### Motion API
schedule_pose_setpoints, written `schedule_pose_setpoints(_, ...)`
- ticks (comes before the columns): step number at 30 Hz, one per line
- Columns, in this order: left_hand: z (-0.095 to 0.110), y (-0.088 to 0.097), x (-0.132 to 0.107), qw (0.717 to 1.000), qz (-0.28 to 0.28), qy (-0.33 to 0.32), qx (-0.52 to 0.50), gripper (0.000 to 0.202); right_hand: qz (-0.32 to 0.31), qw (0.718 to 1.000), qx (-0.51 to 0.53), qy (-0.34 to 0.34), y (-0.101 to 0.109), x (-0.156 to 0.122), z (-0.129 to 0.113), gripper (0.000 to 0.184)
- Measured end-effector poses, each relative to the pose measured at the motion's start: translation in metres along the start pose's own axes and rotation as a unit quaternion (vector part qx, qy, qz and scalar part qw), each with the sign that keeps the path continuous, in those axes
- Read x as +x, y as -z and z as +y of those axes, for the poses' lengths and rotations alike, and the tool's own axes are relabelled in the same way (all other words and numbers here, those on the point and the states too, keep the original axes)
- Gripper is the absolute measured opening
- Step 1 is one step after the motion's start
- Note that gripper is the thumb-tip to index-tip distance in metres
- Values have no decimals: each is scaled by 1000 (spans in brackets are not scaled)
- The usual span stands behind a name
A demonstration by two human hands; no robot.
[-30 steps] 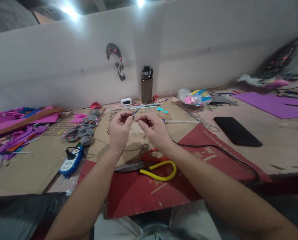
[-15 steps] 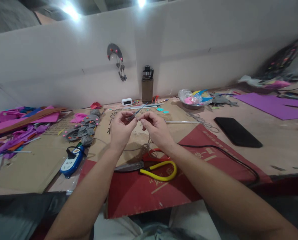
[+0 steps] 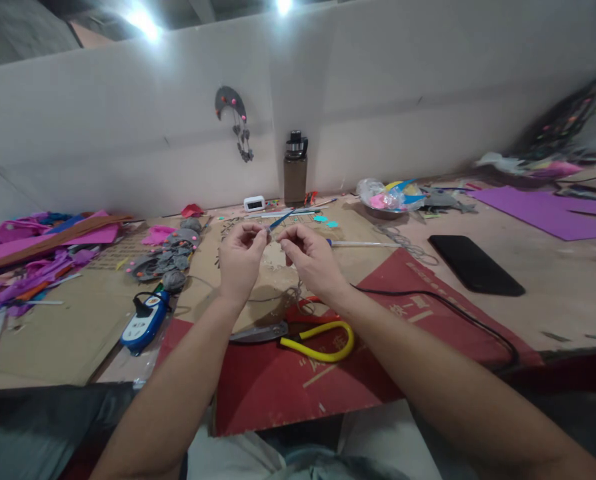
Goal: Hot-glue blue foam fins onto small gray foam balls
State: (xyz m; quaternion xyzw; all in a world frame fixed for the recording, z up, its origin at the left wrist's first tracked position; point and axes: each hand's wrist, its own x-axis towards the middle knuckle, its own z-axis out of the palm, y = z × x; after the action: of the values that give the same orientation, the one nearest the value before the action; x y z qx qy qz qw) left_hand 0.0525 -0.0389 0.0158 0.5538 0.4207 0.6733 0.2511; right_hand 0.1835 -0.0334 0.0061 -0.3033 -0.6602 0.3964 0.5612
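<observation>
My left hand [image 3: 241, 263] is closed in a pinch, and a slim blue pointed thing [image 3: 282, 219] juts up from its fingertips; its exact kind is unclear. Beside it, my right hand [image 3: 311, 260] pinches with thumb and forefinger, a small gap separating the two hands. Thin grey cord [image 3: 297, 289] rises to the right hand, though its end between the fingers is too small to see well. Under the wrists lie large scissors with one yellow handle [image 3: 345, 343] and one red handle, blades pointing left.
Cardboard [image 3: 258, 410] covers the tabletop before me. Left are a blue-and-white power strip [image 3: 145, 323], grey felt pieces [image 3: 165, 259] and colourful scraps [image 3: 53, 247]. A bottle [image 3: 295, 173] stands behind; a phone [image 3: 475, 265], purple sheet [image 3: 538, 212] and bowl [image 3: 388, 212] lie right.
My hands have drawn slightly apart, so a gap shows between the fingertips. The blue thing in the left hand has turned and looks broader.
</observation>
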Motion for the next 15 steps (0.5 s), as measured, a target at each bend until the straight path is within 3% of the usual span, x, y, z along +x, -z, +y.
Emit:
schedule_pose_setpoints(6,2,-2,0,982,-10,115,-146,15,4,999,-53,-3,1,2,5,8)
schedule_pose_setpoints(10,4,-2,0,971,-11,167,-171,16,10,999,-47,-10,1,2,6,7)
schedule_pose_setpoints(15,-1,-3,-1,967,1,186,-174,18,6,999,-45,-29,0,1,8,6)
